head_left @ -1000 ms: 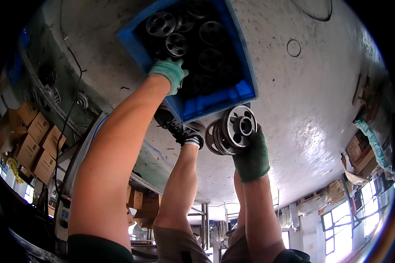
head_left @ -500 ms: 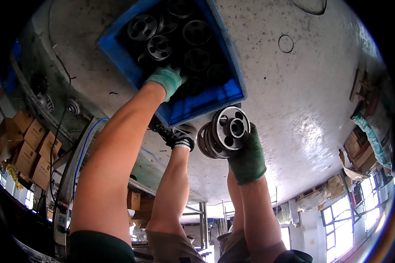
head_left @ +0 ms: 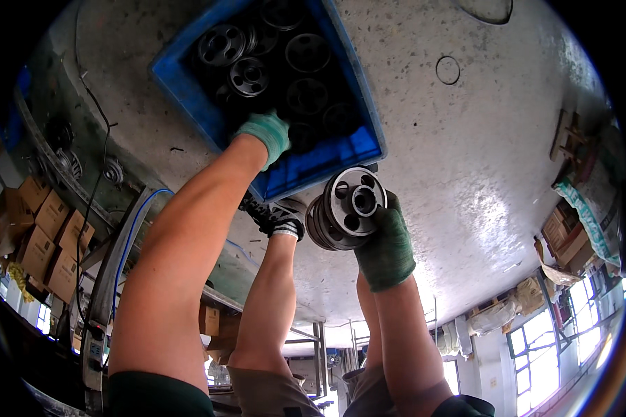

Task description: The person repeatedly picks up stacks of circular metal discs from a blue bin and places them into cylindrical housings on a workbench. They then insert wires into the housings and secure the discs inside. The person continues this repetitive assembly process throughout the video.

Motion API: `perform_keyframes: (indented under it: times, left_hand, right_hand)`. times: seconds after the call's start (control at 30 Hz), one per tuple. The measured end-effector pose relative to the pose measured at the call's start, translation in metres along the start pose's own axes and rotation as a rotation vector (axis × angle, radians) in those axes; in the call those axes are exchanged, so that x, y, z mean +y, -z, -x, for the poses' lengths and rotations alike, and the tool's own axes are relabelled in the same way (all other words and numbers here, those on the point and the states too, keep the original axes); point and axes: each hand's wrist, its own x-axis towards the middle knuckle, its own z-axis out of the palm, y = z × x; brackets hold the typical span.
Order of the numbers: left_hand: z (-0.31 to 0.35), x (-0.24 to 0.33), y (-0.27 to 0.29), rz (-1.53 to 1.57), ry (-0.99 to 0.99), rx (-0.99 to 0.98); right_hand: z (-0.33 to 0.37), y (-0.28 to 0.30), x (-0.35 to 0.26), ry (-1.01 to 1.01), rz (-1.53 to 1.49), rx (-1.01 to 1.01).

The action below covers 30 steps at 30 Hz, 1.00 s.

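Black shoe (head_left: pixel 279 217) just beside blue crate (head_left: pixel 316 170)

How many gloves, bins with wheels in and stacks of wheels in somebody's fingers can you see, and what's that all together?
Gloves: 2 (left glove, right glove)
Bin with wheels in: 1
Stack of wheels, in the right glove: 1
Total: 4

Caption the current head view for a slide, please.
Gloved right hand grips a stack of metal wheels; gloved left hand reaches into a blue crate of similar, darker-looking wheels.
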Motion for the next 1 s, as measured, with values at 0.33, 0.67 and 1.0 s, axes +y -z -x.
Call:
perform_keyframes:
  times: [0.33, 0.67, 1.0]
  left_hand:
    - [0.119, -0.006, 0.000, 0.450, 0.217, 0.605]
    - [0.474, 0.237, -0.067, 3.396, -0.867, 1.387]
    - [0.780, 0.595, -0.111, 2.371, 0.200, 2.710]
  right_hand:
    - [0.011, -0.036, -0.030, -0.042, 0.046, -0.250]
    - [0.231, -0.147, -0.117, -0.226, 0.436, -0.543]
    - [0.454, -0.270, -0.068, -0.740, 0.863, -1.055]
